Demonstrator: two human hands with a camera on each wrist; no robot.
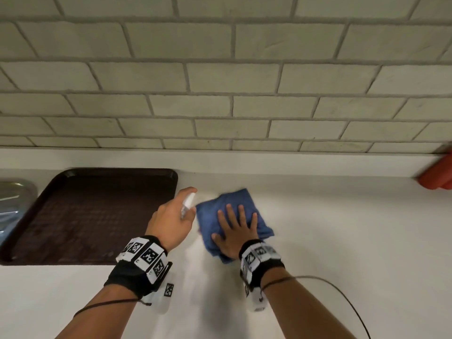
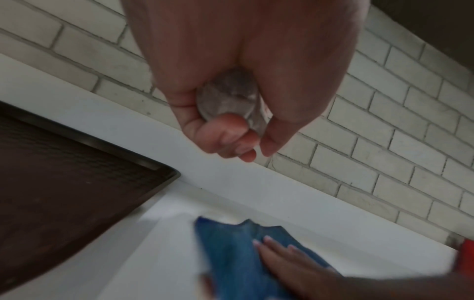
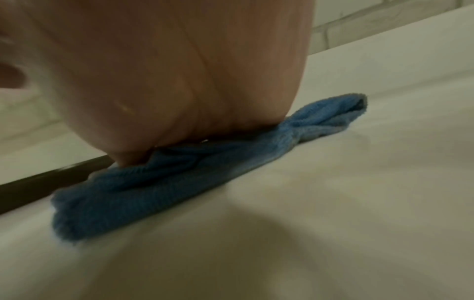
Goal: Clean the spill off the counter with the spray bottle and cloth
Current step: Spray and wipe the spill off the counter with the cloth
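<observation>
A folded blue cloth [image 1: 230, 204] [image 2: 231, 253] [image 3: 159, 182] lies on the white counter [image 1: 342, 228] near the back wall. My right hand [image 1: 234, 228] [image 2: 290, 261] presses flat on it, fingers spread and straight; the right wrist view shows the palm [image 3: 179, 71] bearing down on the cloth. Just left of the cloth, my left hand [image 1: 171, 218] [image 2: 231, 121] grips a small clear spray bottle [image 1: 187, 205] [image 2: 228, 97] above the counter, fingers curled round it, its white nozzle end toward the cloth. No spill shows; the cloth covers that patch.
A dark brown tray [image 1: 93, 216] [image 2: 64, 182] lies on the counter to the left, with a metal sink [image 1: 12, 199] beyond it. A red-orange object [image 1: 437, 174] sits at the far right by the tiled wall [image 1: 220, 81]. A thin cable [image 1: 342, 297] trails from my right wrist.
</observation>
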